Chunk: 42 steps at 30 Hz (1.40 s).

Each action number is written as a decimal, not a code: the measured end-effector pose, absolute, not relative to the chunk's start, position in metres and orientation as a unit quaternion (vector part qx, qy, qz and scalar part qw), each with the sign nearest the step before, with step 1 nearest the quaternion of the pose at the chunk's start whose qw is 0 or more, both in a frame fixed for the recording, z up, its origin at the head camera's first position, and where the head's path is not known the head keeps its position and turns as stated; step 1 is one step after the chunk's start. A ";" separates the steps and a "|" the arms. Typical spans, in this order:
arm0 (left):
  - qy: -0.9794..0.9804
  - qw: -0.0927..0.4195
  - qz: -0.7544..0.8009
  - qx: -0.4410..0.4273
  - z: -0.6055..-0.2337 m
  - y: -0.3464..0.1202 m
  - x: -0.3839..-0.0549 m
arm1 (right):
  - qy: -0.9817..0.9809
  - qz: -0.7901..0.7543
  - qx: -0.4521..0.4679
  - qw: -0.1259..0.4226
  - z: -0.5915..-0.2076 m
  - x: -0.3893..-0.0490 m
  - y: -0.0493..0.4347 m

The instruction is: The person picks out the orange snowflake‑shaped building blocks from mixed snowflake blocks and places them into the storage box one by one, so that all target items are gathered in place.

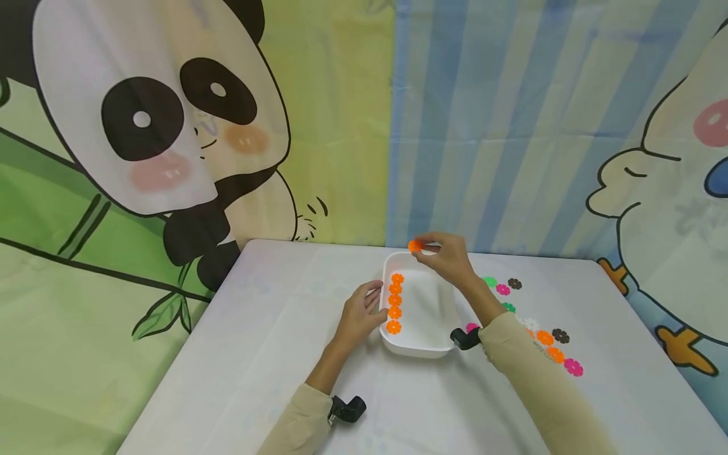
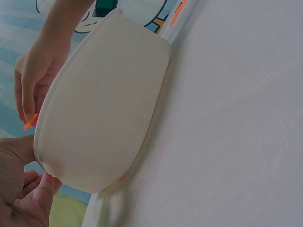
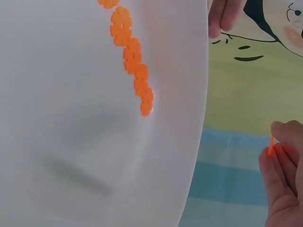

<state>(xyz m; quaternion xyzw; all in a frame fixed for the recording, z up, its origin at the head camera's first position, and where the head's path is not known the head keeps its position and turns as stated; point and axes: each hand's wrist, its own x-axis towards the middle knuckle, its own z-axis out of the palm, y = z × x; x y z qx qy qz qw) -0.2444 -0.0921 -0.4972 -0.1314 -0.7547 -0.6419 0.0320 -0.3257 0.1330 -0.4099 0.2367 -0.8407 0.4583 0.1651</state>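
Observation:
A white plastic tray [image 1: 421, 351] stands on the table, with a column of several orange flower-shaped discs [image 1: 395, 299] along its left inner side. At the tray's left side my left hand [image 1: 358, 315] holds the rim, its fingers by the outer wall and its thumb at the edge. My right hand [image 1: 449, 258] pinches one more orange flower-shaped disc [image 1: 414, 246] between thumb and fingertips, above the tray's far edge. The right wrist view shows that disc [image 3: 271, 145] edge-on, apart from the tray.
Loose flower-shaped discs lie right of the tray, partly hidden by the right forearm: pink [image 1: 573, 367], orange [image 1: 545, 337], dark brown [image 1: 560, 335] and green [image 1: 508, 307] among them. The white table [image 1: 273, 303] ends at a cartoon-printed curtain [image 1: 341, 126] behind.

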 end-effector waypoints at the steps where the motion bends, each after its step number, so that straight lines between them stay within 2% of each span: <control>1: -0.755 0.031 -0.641 -0.131 -0.497 -0.092 -0.245 | -0.837 0.462 0.238 0.173 -0.413 -0.329 0.130; 5: -0.754 0.027 -0.643 -0.131 -0.497 -0.092 -0.244 | -0.828 0.470 0.244 0.185 -0.425 -0.339 0.122; 8: -0.754 0.028 -0.643 -0.133 -0.497 -0.092 -0.244 | -0.835 0.466 0.237 0.172 -0.434 -0.343 0.118; 16: -0.757 0.027 -0.640 -0.132 -0.498 -0.093 -0.244 | -0.878 0.425 0.211 0.066 -0.461 -0.348 0.115; 21: -0.753 0.027 -0.644 -0.134 -0.499 -0.094 -0.245 | -0.900 0.384 0.204 0.037 -0.474 -0.352 0.118; 29: -0.753 0.030 -0.642 -0.137 -0.496 -0.093 -0.247 | -0.935 0.292 0.201 0.018 -0.475 -0.357 0.119; 35: -0.745 0.027 -0.652 -0.139 -0.491 -0.093 -0.246 | -0.942 0.279 0.186 -0.001 -0.474 -0.358 0.118; 42: -0.737 0.036 -0.657 -0.155 -0.495 -0.093 -0.247 | -0.938 0.274 0.212 0.018 -0.480 -0.361 0.120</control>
